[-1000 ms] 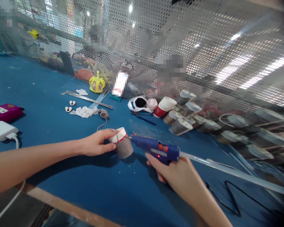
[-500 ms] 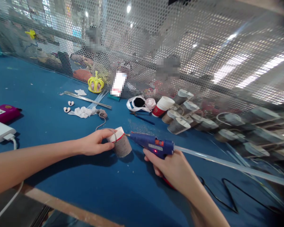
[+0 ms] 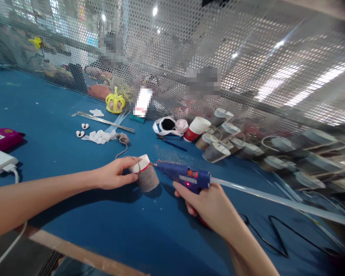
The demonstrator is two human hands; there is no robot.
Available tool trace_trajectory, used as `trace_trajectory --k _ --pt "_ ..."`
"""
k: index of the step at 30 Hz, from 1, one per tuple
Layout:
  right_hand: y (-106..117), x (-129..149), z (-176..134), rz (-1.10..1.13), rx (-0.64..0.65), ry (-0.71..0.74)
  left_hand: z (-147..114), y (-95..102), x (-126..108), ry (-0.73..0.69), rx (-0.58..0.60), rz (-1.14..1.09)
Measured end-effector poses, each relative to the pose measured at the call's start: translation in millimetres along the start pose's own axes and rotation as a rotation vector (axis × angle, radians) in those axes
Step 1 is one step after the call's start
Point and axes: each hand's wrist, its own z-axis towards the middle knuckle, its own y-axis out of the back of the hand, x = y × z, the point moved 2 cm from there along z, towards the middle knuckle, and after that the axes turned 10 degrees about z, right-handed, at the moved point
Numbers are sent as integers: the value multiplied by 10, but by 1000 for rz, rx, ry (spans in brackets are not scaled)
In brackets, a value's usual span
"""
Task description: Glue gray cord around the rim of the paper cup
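Note:
In my left hand [image 3: 117, 172] is a paper cup [image 3: 148, 179] tipped on its side, its lower part wrapped in grey-brown cord and a white and red band bare near my fingers. The loose cord [image 3: 121, 152] runs back to a small bundle [image 3: 123, 138]. My right hand [image 3: 202, 199] grips a blue hot glue gun [image 3: 184, 174] with its red light on. The nozzle points left, at or very near the cup's band; actual contact is hard to tell. A long clear glue stick [image 3: 255, 195] sticks out of the gun's back.
Several cord-wrapped cups [image 3: 217, 152] stand at the right, beside stacked paper cups [image 3: 197, 128]. Pliers [image 3: 172, 143], ribbon [image 3: 161, 128], a phone [image 3: 143, 102] and a yellow crown [image 3: 115, 101] lie along the perforated screen [image 3: 166, 50]. A black cable [image 3: 276, 230] lies right; a white charger [image 3: 1, 161] left.
Both hands, the cup and the glue gun hold nearly the same places. The whole view has shifted very slightly.

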Motion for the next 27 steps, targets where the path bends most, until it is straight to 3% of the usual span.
trace_trajectory --k 17,23,27 --pt "-4 -11 -14 -55 10 2 -9 -5 9 5 3 -9" --pt "33 -62 -47 -177 91 271 -18 -10 33 60 18 4" --pt "39 -80 -69 -216 121 334 -19 -3 44 51 16 28"
